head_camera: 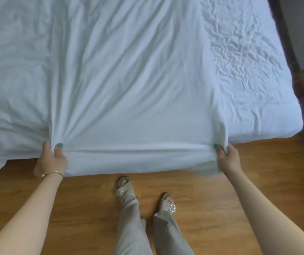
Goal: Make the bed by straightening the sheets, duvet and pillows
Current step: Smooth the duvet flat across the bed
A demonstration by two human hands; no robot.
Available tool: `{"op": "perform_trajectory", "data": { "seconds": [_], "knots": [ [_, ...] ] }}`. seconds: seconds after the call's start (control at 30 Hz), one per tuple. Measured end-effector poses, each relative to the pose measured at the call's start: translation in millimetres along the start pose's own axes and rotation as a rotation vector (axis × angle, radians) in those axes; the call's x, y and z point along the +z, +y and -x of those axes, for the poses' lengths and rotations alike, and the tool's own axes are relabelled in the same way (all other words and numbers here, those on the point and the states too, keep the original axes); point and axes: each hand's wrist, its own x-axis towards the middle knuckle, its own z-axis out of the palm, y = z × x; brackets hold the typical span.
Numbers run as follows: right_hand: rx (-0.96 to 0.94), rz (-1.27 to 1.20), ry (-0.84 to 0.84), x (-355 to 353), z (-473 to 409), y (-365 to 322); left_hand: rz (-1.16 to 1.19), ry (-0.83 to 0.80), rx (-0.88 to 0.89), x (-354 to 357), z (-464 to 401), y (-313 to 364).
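Because the fabric is thin, soft and light, it bunches wherever it is gripped. The left hand pinches the edge of the white duvet between thumb and curled fingers; the right hand clamps a gathered fold the same way. Between the hands the edge hangs taut over the bed's side; beyond the fingers, creases fan across the cover. Outboard of the right hand lies the crumpled sheet. Judged best hold: the hem, hands well apart.
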Motion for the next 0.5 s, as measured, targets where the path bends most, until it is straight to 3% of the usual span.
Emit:
{"op": "perform_trajectory", "data": {
  "seconds": [0.1, 0.2, 0.23, 0.33, 0.5],
  "knots": [
    [0.209, -0.118, -0.081, 17.8, 2.6, -1.0, 0.148, -0.062, -0.082, 10.4, -11.3, 3.9],
    [0.296, -0.142, -0.217, 23.9, 6.7, 12.0, 0.601, -0.134, -0.101, 18.1, -7.9, 3.4],
    [0.317, -0.110, -0.255, 22.2, 10.2, 17.7, 0.603, -0.216, -0.104, 19.5, -5.7, -2.8],
    [0.373, -0.024, -0.303, 11.2, 21.7, 37.6, 0.199, -0.438, -0.105, 25.9, -1.2, -35.3],
    [0.314, 0.073, -0.208, 7.0, 40.1, 59.9, 0.095, -0.353, -0.303, 31.4, 29.3, -68.5]
  ]
}}
